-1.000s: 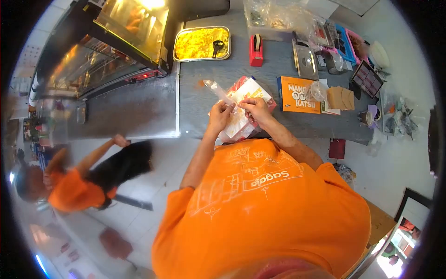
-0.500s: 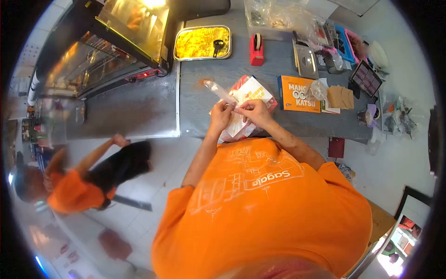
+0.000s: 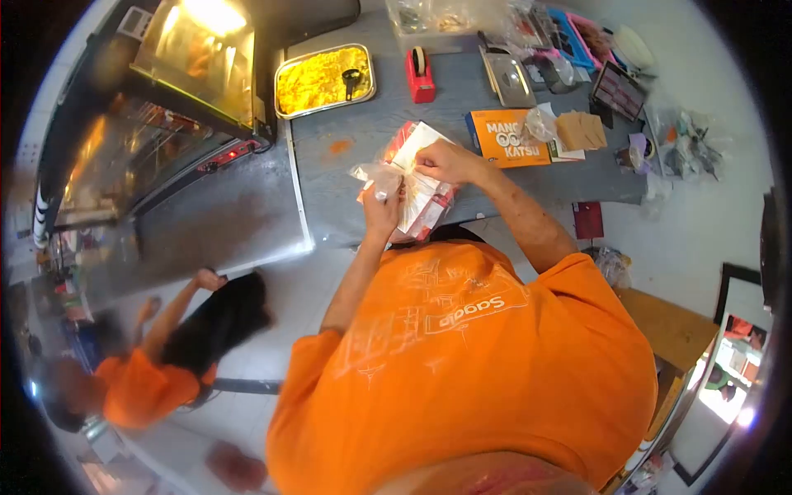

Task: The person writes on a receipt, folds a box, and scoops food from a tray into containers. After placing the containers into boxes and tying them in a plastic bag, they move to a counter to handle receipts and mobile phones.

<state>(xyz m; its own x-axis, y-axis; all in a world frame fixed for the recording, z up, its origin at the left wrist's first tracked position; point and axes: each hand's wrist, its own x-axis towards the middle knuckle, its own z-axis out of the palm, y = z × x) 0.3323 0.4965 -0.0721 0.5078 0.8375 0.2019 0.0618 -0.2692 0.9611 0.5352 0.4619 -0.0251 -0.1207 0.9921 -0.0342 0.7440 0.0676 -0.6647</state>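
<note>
A white and red box (image 3: 422, 198) in a clear plastic bag (image 3: 381, 177) stands at the grey table's front edge, close to my body. My left hand (image 3: 382, 210) is closed around the gathered neck of the bag, whose loose end sticks out to the left. Over the top of the box, my right hand (image 3: 445, 162) is closed in a pinch. Whatever lies between its fingertips is too small to make out. Creased plastic fans out across the box between both hands.
A tray of yellow food (image 3: 322, 81) with a black scoop and a red tape dispenser (image 3: 420, 78) stand behind. To the right lie an orange box (image 3: 511, 148) and brown cartons (image 3: 581, 131). A lit warming cabinet (image 3: 198, 74) stands left; a co-worker (image 3: 153, 384) is nearby.
My hands have moved apart: the left pulled down with the bag's neck, the right drew up over the box. The bag's loose end is now bunched. The camera view has shifted.
</note>
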